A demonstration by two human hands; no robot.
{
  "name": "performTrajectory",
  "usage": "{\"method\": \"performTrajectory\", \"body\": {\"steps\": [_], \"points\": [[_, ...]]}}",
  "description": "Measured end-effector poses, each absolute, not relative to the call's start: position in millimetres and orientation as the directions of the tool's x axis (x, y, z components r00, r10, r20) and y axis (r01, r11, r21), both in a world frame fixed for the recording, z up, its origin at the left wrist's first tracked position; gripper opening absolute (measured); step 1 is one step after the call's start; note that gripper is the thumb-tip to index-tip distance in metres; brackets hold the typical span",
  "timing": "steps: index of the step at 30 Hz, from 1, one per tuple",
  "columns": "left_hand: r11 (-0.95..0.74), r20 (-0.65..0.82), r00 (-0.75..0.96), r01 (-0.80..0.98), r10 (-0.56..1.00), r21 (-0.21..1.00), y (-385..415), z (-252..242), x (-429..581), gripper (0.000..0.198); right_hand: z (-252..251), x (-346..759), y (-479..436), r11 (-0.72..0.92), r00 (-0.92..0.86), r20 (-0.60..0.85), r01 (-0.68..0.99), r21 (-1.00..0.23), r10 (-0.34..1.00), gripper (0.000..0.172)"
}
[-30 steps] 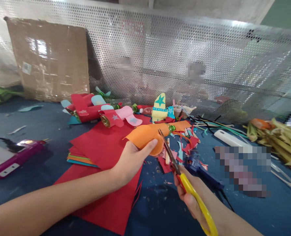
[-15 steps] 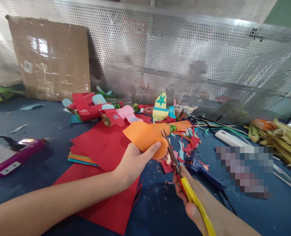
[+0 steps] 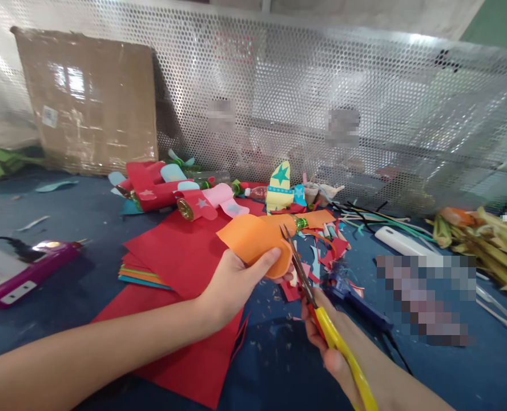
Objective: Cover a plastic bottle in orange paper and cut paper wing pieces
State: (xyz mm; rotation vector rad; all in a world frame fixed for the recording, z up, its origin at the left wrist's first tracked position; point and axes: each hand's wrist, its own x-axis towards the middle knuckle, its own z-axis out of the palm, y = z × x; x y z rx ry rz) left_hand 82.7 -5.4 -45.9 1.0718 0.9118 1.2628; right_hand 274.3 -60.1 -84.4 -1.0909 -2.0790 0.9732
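Between the thumb and fingers of my left hand (image 3: 240, 279) is a piece of orange paper (image 3: 253, 237) with a rounded edge on its right. My right hand (image 3: 328, 328) grips scissors (image 3: 333, 337) with yellow and red handles. Their dark blades point up and away, slightly parted, right beside the paper's rounded edge; whether they touch it I cannot tell. Below my left hand lie large sheets of red paper (image 3: 180, 354). Just behind the held piece rests an orange-wrapped bottle (image 3: 285, 221) with a green neck.
Paper scraps (image 3: 334, 248) and a blue glue gun (image 3: 358, 302) lie to the right. Paper-covered bottles (image 3: 157, 191) and a yellow paper piece with a star (image 3: 279, 191) sit behind. A purple power strip (image 3: 31, 279) is at left, corn husks (image 3: 489, 240) at far right, cardboard (image 3: 91, 108) against the mesh.
Almost nothing differs. Both hands, the orange paper and the scissors keep nearly the same position, with only a tiny shift of the paper.
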Motion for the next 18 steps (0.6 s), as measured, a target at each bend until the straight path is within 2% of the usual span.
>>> {"method": "performTrajectory", "body": {"steps": [5,8,18], "points": [[-0.005,0.042,0.130,-0.276,0.991,0.961,-5,-47,82,0.033,-86,269,-60,0.334,-0.429,0.141,0.418,-0.845,0.892,0.095],[0.003,0.028,0.111,-0.273,0.993,0.962,-5,-46,83,0.036,-83,267,-62,0.314,-0.409,0.130,0.424,-0.849,0.903,0.090],[0.018,0.015,0.116,-0.279,0.993,0.960,-4,-47,83,0.034,-69,265,-63,0.272,-0.440,0.066,0.424,-0.864,0.895,0.086]]}}
